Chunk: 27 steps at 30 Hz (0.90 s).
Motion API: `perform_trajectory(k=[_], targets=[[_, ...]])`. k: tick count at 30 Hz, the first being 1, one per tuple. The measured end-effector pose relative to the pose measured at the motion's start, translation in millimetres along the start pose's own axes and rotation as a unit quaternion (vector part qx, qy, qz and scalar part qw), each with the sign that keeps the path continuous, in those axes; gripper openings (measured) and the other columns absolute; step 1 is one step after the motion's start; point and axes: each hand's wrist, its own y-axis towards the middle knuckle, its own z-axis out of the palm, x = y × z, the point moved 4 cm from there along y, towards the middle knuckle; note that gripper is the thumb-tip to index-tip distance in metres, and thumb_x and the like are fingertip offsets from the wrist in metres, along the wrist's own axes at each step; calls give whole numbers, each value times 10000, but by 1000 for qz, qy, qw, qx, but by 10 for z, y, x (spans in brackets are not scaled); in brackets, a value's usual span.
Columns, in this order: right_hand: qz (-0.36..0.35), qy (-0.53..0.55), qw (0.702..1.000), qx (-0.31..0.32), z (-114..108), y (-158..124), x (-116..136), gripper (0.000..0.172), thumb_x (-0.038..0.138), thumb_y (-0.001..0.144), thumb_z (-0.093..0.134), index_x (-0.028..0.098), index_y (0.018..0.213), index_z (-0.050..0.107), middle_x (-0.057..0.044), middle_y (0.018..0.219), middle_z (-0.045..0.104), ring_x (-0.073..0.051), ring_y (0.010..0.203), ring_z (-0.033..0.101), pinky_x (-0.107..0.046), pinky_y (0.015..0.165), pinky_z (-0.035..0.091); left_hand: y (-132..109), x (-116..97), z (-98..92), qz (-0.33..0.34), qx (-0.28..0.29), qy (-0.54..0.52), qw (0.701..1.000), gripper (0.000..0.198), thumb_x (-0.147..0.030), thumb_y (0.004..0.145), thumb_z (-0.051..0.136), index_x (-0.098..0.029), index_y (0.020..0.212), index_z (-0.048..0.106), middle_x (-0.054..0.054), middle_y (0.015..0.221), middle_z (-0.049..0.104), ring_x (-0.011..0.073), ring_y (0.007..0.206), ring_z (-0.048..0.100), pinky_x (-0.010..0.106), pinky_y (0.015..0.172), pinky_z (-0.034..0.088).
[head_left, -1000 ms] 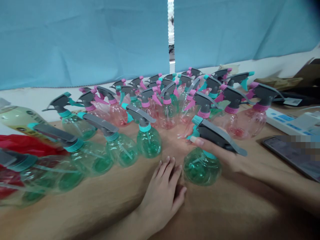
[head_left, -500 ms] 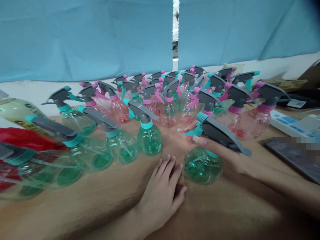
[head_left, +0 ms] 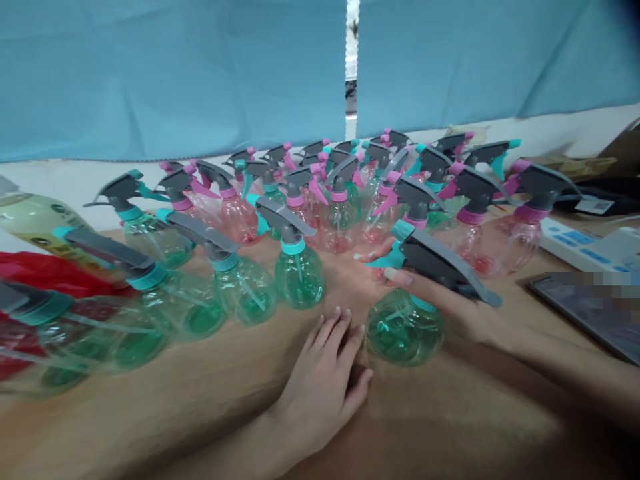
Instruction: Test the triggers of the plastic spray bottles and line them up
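Observation:
A green spray bottle point(head_left: 405, 330) with a grey and teal spray head stands at the centre right. My right hand point(head_left: 440, 293) is wrapped round its neck just under the trigger, thumb in front and fingers behind. Flat on the table, just left of that bottle, rests my left hand point(head_left: 327, 373), its fingers a little apart and holding nothing. Nearest beyond the left hand is another green spray bottle point(head_left: 300, 277). Further green bottles point(head_left: 245, 293) stand in a row to the left.
Behind are several pink spray bottles point(head_left: 473, 240), mixed with green ones. At the right lie a phone point(head_left: 580, 313) and a white power strip point(head_left: 575, 243). Red plastic point(head_left: 55, 273) and a large pale bottle point(head_left: 43, 220) are at the left. A blue cloth point(head_left: 175, 80) hangs behind.

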Motion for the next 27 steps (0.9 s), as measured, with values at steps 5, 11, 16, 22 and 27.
perform_trajectory(k=[5,11,16,22,27], targets=[[-6,-2,1000,5,10,1,-1,191,458,850,621,279,888,672,1,811,662,-200,774,622,-340,688,507,-7,7,-4,0,-8,-5,1000,491,-307,926,524,-98,1362,441,182,1474,402,315,1380,334,499,1084,354],[-2,-4,1000,-6,12,-6,-28,191,460,853,616,286,910,669,0,796,652,-204,774,613,-343,680,510,-11,5,-17,-3,-10,-4,1000,479,-314,935,499,-123,1369,429,170,1480,398,305,1378,342,496,1077,359],[-14,2,1000,-4,-2,9,-44,167,449,841,636,286,872,655,4,738,615,-204,772,602,-342,692,505,-3,-4,-22,-3,3,7,1000,498,-298,915,537,-101,1364,442,180,1476,400,315,1373,346,496,1080,354],[6,19,1000,-5,9,-7,-98,177,455,846,627,288,899,653,5,771,629,-204,778,612,-347,687,513,2,-1,-22,-5,5,0,1000,496,-299,918,531,-106,1366,438,180,1480,393,314,1376,341,505,1077,356],[2,12,1000,0,16,0,-42,188,440,858,617,286,958,657,-3,844,660,-209,823,630,-353,723,516,4,-3,-17,-4,10,2,1000,505,-300,910,547,-99,1362,444,187,1476,397,324,1373,344,510,1078,355]])
